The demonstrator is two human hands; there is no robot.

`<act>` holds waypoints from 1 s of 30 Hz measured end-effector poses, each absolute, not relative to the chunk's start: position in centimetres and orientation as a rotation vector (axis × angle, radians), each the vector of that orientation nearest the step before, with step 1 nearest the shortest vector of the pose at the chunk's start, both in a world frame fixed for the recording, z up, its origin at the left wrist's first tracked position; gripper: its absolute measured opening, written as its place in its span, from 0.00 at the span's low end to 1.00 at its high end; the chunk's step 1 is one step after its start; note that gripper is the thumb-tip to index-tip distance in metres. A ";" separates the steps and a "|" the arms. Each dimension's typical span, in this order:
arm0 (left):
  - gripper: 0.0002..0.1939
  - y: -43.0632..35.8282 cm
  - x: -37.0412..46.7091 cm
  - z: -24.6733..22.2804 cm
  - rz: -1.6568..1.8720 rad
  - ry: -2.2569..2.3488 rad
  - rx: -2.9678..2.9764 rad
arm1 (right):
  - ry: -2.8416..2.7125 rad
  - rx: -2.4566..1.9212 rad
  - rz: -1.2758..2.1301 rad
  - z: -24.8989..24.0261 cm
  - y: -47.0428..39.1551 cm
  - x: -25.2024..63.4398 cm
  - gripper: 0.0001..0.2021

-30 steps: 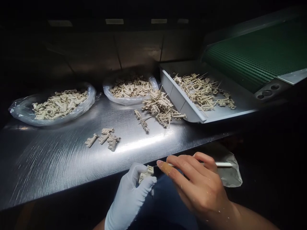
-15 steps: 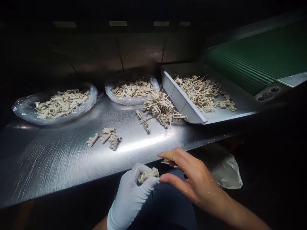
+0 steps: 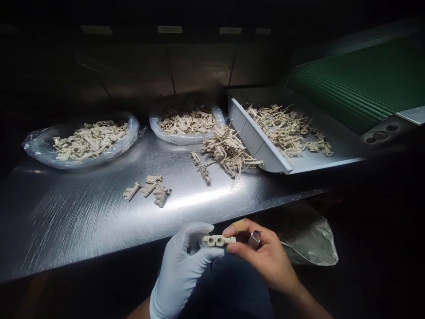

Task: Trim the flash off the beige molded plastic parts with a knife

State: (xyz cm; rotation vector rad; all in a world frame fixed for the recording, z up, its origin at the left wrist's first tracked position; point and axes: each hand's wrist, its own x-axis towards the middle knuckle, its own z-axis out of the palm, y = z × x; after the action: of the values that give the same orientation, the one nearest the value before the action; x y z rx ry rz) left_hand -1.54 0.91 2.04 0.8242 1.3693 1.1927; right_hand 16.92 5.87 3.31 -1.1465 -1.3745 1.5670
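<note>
The left hand (image 3: 181,261), in a white glove, reaches up from below, just off the worktop's (image 3: 99,212) front edge, its wrist low and its palm turned inward. Its thumb and forefinger curve above and below the left end of one part (image 3: 215,241); whether they press on it, I cannot tell. The part lies level between the two hands, in front of that edge, with two round holes facing the wearer. The right hand (image 3: 270,261), bare, comes in from the lower right and pinches the part's right end between thumb and forefinger. One tan band (image 3: 239,227) wraps that forefinger, and one tool (image 3: 254,239) is tucked in the palm, its squared end showing.

Two clear bags stand toward the worktop's back edge: the left bag (image 3: 35,148) and the middle bag (image 3: 175,139), each heaped with parts too many to count. Nearer the front edge, below and between them, lies a cluster (image 3: 161,195) of about five parts, some overlapping. Farther right, two loose pieces (image 3: 205,174) lie beside one tangled pile (image 3: 226,150), which leans toward the left wall of one tray (image 3: 259,137). The tray holds another uncounted heap; one green belt (image 3: 365,79) ends above its right side.
</note>
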 end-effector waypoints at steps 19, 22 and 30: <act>0.09 0.8 -1.2 1.6 1.092 1.404 1.029 | -1.336 -1.180 1.613 2.3 5.5 17.3 0.10; 0.08 1.0 -1.3 2.1 1.110 1.359 1.122 | -1.364 -1.166 1.609 2.3 5.6 17.1 0.08; 0.15 1.1 -1.4 1.2 1.111 1.275 1.005 | -1.457 -1.156 1.494 2.4 5.5 16.4 0.05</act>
State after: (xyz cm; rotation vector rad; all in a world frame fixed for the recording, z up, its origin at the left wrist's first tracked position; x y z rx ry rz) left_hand -1.37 1.06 1.18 1.0053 1.2746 1.1112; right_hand 16.45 5.52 2.40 -1.1560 -1.4574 1.4936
